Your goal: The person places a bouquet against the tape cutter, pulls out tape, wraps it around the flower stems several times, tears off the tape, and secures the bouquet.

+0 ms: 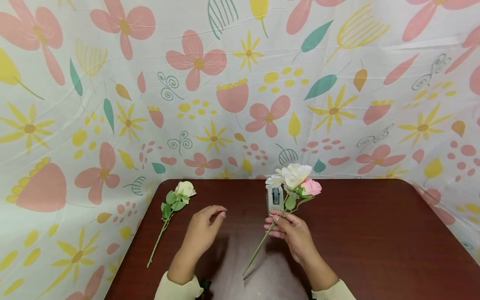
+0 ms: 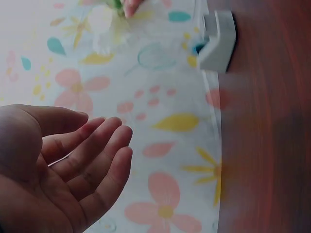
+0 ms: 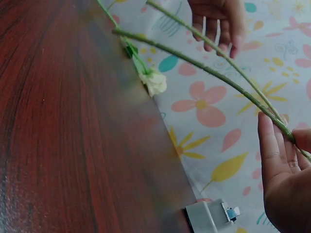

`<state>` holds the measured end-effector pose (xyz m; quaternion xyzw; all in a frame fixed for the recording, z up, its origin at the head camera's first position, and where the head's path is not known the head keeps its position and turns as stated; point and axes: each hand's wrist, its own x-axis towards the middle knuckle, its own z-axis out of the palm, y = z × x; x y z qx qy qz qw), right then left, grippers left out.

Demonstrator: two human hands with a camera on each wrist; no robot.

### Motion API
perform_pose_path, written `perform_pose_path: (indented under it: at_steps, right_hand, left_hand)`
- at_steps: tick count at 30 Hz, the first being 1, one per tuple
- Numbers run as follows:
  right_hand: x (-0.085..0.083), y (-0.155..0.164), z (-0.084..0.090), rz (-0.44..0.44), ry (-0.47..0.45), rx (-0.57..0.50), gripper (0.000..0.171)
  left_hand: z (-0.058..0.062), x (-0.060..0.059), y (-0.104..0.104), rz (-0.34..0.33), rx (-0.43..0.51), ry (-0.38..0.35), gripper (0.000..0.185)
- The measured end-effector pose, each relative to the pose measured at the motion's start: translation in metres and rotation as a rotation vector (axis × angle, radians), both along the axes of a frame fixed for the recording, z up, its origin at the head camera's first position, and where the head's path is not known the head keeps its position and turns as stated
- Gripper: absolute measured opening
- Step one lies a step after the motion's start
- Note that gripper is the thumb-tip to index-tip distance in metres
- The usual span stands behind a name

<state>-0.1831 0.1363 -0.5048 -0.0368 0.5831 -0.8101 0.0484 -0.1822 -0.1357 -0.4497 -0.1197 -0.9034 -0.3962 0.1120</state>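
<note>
In the head view my right hand pinches flower stems between thumb and fingers. A white flower and a pink rose top the bunch, with the lower stem slanting down toward me. Two green stems cross the right wrist view and meet at the fingers. My left hand hovers to the left with relaxed, slightly bent fingers; its palm holds nothing in the left wrist view. A cream-white rose with green leaves lies on the table, left of that hand.
A grey tape dispenser stands behind the flowers near the table's far edge, partly hidden by them. The dark reddish-brown table has rounded far corners. A flower-printed cloth hangs behind it and along the sides.
</note>
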Motion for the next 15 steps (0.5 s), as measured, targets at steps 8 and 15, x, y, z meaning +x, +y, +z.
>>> perform_pose_path:
  at_steps: [8, 15]
  right_hand:
    - [0.001, 0.002, -0.003, 0.000, 0.006, -0.001, 0.045]
    - [-0.001, 0.002, -0.003, 0.018, 0.047, -0.002, 0.042]
  left_hand:
    - [0.003, -0.004, -0.033, 0.133, -0.039, -0.014, 0.014]
    - [-0.002, -0.008, -0.070, 0.250, -0.150, -0.119, 0.033]
